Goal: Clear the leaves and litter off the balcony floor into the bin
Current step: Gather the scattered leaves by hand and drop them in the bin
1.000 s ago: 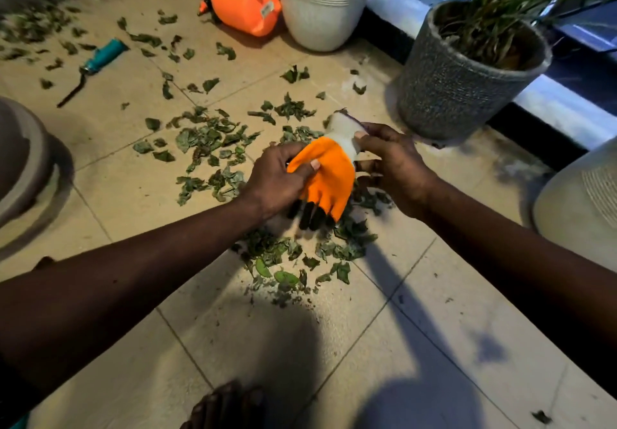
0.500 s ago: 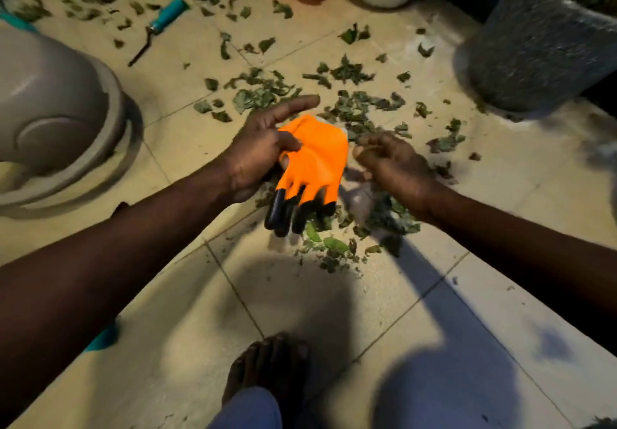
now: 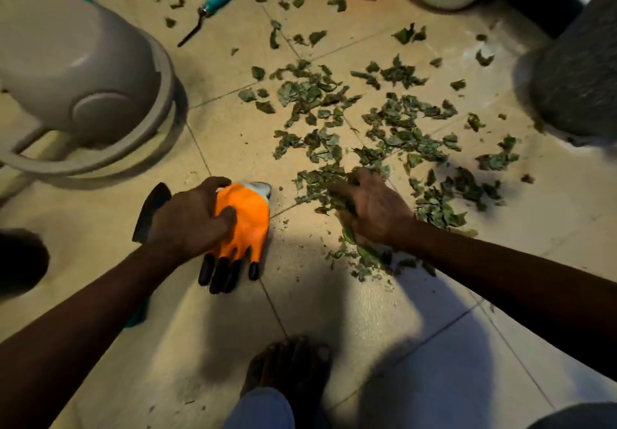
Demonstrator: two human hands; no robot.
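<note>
Tiled balcony floor (image 3: 417, 345) strewn with leaves (image 3: 394, 128), left hand (image 3: 190, 218) clasping orange glove (image 3: 247, 225), right hand (image 3: 374, 208) clawing leaves

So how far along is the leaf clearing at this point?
Barely started. Nothing looks cleared: green leaf scraps cover the tiled floor. In hand: the right hand rests among leaves while the left hand presses an orange black-fingertipped glove down. Left: gathering everything into the grey domed bin.

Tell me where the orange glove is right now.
In the head view the orange glove lies on the floor tiles at centre-left, pinned under the left hand, with the leaves to its right.
</note>
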